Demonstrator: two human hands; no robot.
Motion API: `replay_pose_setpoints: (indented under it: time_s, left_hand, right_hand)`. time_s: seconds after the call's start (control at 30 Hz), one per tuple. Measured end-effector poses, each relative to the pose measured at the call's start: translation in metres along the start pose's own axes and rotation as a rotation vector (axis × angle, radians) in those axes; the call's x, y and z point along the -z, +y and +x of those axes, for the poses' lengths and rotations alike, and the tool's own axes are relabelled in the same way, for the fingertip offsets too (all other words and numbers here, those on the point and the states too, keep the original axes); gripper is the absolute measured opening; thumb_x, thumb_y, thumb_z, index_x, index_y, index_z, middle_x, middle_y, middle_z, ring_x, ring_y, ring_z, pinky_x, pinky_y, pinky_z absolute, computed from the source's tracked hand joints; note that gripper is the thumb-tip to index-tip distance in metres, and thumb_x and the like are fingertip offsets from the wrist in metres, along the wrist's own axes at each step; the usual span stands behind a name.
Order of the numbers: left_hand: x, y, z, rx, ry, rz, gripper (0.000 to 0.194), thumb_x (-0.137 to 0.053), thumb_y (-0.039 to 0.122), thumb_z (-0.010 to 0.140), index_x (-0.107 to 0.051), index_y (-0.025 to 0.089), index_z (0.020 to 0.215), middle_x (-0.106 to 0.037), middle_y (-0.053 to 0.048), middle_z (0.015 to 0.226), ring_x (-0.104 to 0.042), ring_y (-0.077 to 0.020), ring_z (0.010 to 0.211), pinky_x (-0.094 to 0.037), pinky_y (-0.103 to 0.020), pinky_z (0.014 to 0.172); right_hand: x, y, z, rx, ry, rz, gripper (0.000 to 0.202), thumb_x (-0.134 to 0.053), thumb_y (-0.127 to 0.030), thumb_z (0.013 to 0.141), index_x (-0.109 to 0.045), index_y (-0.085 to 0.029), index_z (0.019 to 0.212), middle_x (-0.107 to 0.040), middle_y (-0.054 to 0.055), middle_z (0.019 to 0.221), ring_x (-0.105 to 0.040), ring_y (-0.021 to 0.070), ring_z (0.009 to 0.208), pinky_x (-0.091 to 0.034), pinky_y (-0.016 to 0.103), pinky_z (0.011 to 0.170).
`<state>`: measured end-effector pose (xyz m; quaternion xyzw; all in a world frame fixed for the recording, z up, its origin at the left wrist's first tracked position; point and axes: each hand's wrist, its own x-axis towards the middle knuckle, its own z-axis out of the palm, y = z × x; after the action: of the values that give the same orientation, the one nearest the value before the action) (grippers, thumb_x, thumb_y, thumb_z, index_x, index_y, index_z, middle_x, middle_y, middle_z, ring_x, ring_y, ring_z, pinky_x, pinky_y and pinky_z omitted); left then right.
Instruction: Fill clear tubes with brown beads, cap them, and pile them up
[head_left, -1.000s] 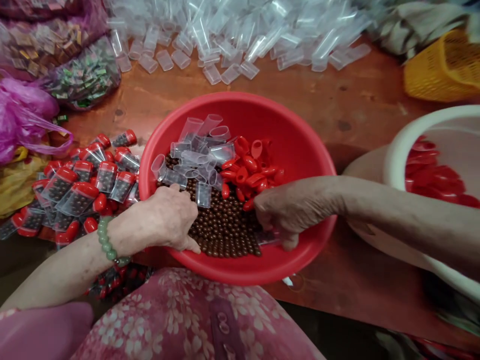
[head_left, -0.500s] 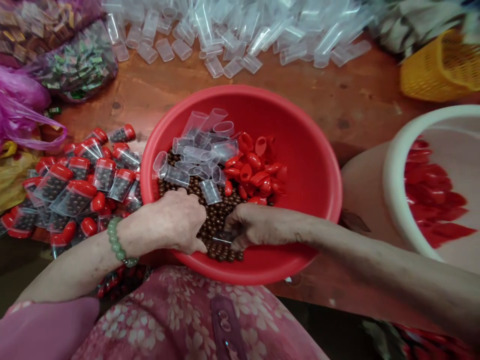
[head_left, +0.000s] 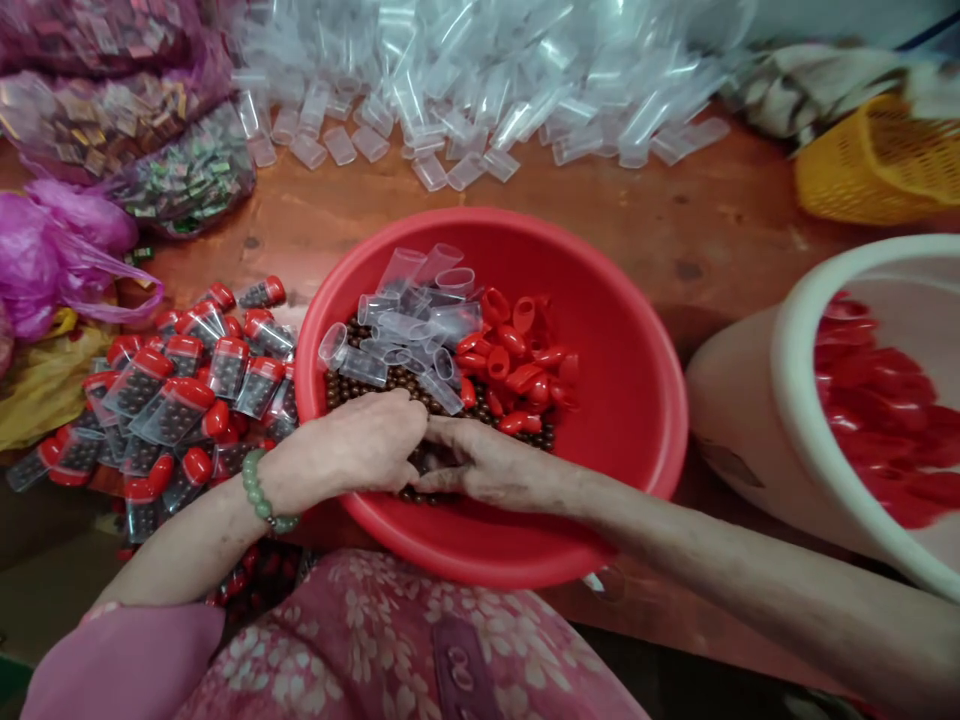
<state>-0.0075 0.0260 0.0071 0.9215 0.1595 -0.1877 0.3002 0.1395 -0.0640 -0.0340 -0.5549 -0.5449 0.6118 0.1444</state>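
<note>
My left hand, with a green bead bracelet on the wrist, is closed over small brown balls in a red basin. Its curled fingers hide whatever they hold. Against its fingertips, my right hand reaches in from the right, thumb and fingers bent round a dark gap; what is between them is hard to make out. Just beyond the hands, clear plastic tubes lie on the balls. To their right is a heap of glossy red caps.
Filled clear containers with red caps pile up left of the basin. A white bucket with red pieces stands at right, a yellow basket behind it. Loose clear tubes cover the table's back; purple bags lie far left.
My right hand has moved left until it meets my left hand. A clear edge by its fingers no longer shows. The view has shifted, so the basin sits slightly lower.
</note>
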Motion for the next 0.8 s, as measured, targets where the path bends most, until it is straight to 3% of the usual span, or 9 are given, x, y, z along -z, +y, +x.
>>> replay_pose_setpoints:
  time_s: [0.1, 0.27, 0.43, 0.6, 0.8]
  left_hand:
    - [0.006, -0.005, -0.009, -0.06, 0.082, -0.173, 0.051, -0.071, 0.039, 0.076, -0.055, 0.009, 0.113, -0.059, -0.013, 0.113, -0.059, -0.0241, 0.101, -0.048, -0.034, 0.088]
    - [0.011, -0.008, -0.023, -0.131, 0.246, -0.337, 0.071, -0.078, 0.042, 0.068, -0.049, 0.015, 0.127, -0.045, -0.015, 0.138, -0.05, -0.0269, 0.124, -0.043, -0.037, 0.102]
    - [0.0, 0.008, -0.025, -0.117, 0.444, -0.453, 0.064, -0.07, 0.044, 0.077, -0.051, 0.018, 0.132, -0.048, -0.014, 0.142, -0.038, -0.0262, 0.137, -0.036, -0.043, 0.11]
    - [-0.018, 0.024, -0.021, -0.056, 0.667, -0.492, 0.049, -0.059, 0.03, 0.088, -0.052, 0.012, 0.133, -0.048, -0.015, 0.143, -0.046, -0.0198, 0.132, -0.038, -0.036, 0.111]
    - [-0.019, 0.023, -0.018, -0.052, 0.643, -0.816, 0.04, -0.063, 0.022, 0.083, -0.063, 0.016, 0.122, -0.063, -0.008, 0.128, -0.057, -0.0184, 0.12, -0.04, -0.032, 0.108]
  right_hand:
    - [0.009, -0.004, -0.007, 0.063, 0.021, 0.037, 0.034, -0.065, -0.03, 0.073, -0.06, -0.016, 0.103, -0.063, 0.004, 0.097, -0.057, 0.0209, 0.087, -0.048, 0.034, 0.078]
    - [0.02, -0.014, -0.022, 0.254, 0.137, 0.053, 0.029, -0.065, -0.031, 0.079, -0.057, -0.019, 0.104, -0.06, 0.006, 0.109, -0.055, 0.0207, 0.104, -0.042, 0.038, 0.096]
    - [0.021, -0.017, -0.026, 0.345, 0.183, 0.163, 0.023, -0.065, -0.031, 0.08, -0.061, -0.02, 0.1, -0.063, 0.004, 0.104, -0.058, 0.019, 0.099, -0.045, 0.035, 0.092]
    - [0.019, -0.019, -0.028, 0.397, 0.2, 0.214, 0.026, -0.063, -0.038, 0.083, -0.065, -0.017, 0.099, -0.065, 0.002, 0.093, -0.059, 0.0173, 0.087, -0.049, 0.029, 0.079]
    - [0.02, -0.025, -0.032, 0.42, 0.257, 0.076, 0.023, -0.057, -0.037, 0.088, -0.065, -0.016, 0.082, -0.067, 0.005, 0.087, -0.061, 0.0168, 0.082, -0.049, 0.027, 0.074]
